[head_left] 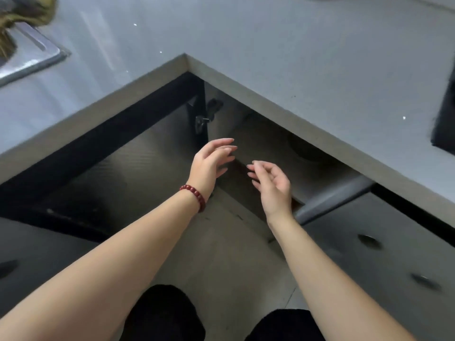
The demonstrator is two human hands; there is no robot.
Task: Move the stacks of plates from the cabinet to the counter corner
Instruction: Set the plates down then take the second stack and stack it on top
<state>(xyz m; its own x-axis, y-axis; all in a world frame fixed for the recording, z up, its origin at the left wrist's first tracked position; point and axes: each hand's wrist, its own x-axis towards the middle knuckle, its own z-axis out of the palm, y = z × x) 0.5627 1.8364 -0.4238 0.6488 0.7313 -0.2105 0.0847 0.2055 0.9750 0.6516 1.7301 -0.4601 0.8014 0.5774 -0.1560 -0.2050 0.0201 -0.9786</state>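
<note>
I look down at the inner corner of an L-shaped grey counter (pixel 270 45). Below it the corner cabinet (pixel 266 143) stands open and dark inside. A dim round shape (pixel 307 148), perhaps a plate stack, shows under the right counter edge; I cannot make it out clearly. My left hand (pixel 211 163), with a red bead bracelet at the wrist, reaches toward the cabinet opening with fingers apart and nothing in it. My right hand (pixel 273 183) is beside it, palm turned inward, fingers loosely spread and empty. The two hands are a little apart.
A steel sink (pixel 29 57) is set into the counter at the far left, with a brush-like object above it. A dark cooktop edge (pixel 445 119) is at the right. Grey drawer fronts (pixel 381 254) with round pulls sit at lower right. An opened cabinet door edge (pixel 332 200) juts out near my right wrist.
</note>
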